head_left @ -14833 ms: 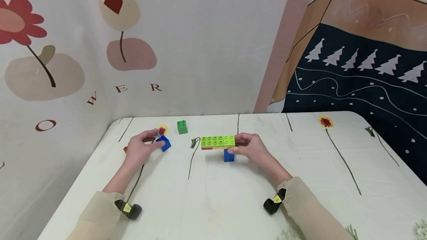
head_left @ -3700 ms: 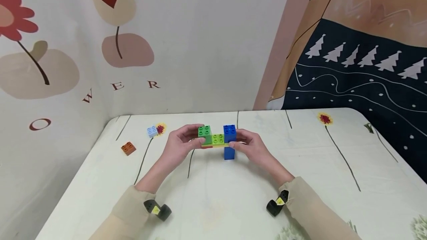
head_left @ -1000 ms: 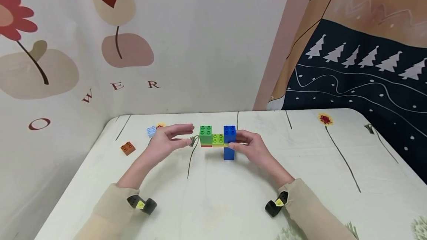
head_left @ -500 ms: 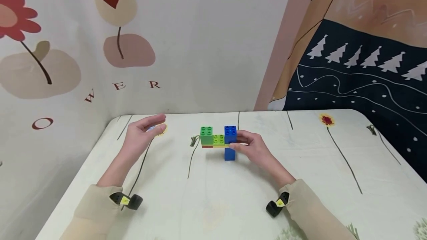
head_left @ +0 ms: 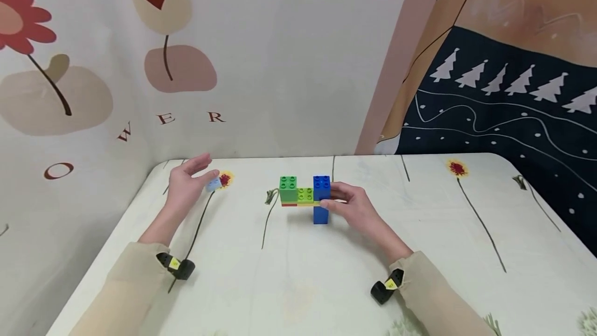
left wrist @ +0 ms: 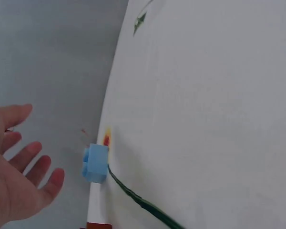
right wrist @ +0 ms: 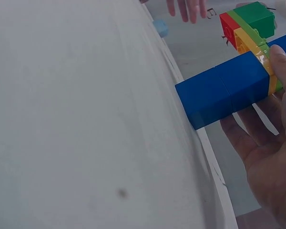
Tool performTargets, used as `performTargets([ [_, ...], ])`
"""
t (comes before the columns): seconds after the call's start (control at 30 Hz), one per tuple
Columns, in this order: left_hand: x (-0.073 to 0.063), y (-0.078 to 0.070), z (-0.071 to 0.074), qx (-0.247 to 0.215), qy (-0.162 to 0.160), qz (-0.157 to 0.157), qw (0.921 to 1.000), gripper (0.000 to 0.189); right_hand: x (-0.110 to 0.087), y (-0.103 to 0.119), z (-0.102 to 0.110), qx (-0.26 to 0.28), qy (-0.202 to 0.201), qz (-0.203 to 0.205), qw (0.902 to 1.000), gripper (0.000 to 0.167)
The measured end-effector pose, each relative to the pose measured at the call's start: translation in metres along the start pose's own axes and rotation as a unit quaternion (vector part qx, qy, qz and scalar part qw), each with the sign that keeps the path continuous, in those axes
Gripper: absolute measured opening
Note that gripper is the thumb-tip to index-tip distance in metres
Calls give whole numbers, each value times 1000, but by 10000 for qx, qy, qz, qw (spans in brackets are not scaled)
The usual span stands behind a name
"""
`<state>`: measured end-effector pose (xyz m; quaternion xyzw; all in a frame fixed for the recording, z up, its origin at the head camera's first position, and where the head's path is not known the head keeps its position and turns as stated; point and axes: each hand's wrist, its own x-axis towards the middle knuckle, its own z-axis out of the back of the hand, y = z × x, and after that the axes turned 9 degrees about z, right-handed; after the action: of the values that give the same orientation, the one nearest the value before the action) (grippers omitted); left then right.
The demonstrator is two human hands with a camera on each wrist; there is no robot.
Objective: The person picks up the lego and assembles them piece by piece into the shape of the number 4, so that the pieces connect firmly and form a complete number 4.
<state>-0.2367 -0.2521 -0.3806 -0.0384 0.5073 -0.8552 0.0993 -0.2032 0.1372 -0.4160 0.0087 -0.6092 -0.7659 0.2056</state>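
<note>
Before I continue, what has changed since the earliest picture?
The upper blue brick and green brick moved right onto the brick assembly; the left hand released the blue one and is now beside the light blue brick. The right hand still holds the assembly.

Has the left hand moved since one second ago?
Yes, to the left. One second ago, the left hand reached past the nearest printed flower, to its right; now it is left of that flower.
</note>
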Motion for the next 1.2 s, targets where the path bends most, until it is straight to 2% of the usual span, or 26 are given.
performTargets([
  [0.17,11,10,-5,228,86,263,9994,63,0,-1,1,19,20,5,10000,44],
  [0.43,20,23,-9,476,555,659,9951,68,2,-2,-2,86,5,-153,9998,45],
  [0.7,22,27,-16,865,540,541,9933,61,0,-1,0,7,-4,-107,9999,46],
  [1.2,18,28,-15,1102,236,481,9925,45,2,-3,-1,-30,-56,-171,9998,44],
])
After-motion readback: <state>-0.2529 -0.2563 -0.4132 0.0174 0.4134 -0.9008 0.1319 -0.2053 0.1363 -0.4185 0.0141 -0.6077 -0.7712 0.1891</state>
